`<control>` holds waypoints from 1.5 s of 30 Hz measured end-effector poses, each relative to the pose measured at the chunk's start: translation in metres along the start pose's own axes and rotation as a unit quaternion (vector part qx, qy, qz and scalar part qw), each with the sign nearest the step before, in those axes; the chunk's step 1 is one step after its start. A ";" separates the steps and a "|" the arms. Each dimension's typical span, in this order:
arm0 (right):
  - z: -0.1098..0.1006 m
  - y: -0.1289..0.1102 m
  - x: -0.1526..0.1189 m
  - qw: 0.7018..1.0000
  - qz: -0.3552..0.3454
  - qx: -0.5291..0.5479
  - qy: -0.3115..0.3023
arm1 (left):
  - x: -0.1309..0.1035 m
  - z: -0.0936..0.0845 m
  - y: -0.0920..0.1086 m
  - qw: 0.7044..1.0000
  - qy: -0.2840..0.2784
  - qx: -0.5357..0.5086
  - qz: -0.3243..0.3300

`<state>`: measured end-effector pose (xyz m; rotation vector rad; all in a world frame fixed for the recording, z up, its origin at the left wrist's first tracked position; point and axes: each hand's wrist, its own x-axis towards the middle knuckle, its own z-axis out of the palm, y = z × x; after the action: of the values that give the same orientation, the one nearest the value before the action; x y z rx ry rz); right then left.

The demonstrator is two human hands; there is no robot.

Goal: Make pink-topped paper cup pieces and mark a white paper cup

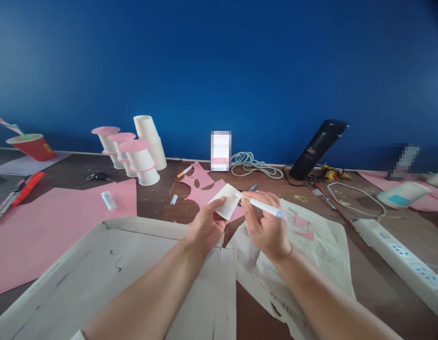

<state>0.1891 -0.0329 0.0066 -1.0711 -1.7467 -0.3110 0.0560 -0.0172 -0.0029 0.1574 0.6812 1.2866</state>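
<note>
In the middle of the head view, my left hand (207, 222) grips a white paper cup (226, 203), tilted, with the thumb along its near side. My right hand (266, 224) is closed round a white marker (263, 205) with a pale blue end. The marker's tip is at the cup's upper right edge; whether it touches cannot be made out. Behind the cup lies a cut-out pink paper scrap (199, 189) with curved holes. Under my right hand are printed sheets (325, 241).
Stacked paper cups with pink discs (139, 163) stand back left, near a taller white cup stack (151, 141). A shallow white box (144, 269) fills the front. At right are a black flask (316, 151) and a power strip (403, 259). Pink paper (63, 222) lies left.
</note>
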 end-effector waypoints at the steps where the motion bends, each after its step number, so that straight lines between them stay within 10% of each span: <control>1: 0.000 0.000 0.000 1.000 0.000 0.000 -0.001 | 0.000 0.000 0.000 1.000 0.000 -0.001 0.000; 45: 0.008 -0.002 -0.007 1.000 -0.021 0.012 -0.016 | 0.001 -0.005 -0.007 0.991 -0.099 0.063 0.065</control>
<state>0.1832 -0.0325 -0.0028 -1.0286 -1.7984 -0.2990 0.0587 -0.0194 -0.0105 0.4336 0.5889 1.3320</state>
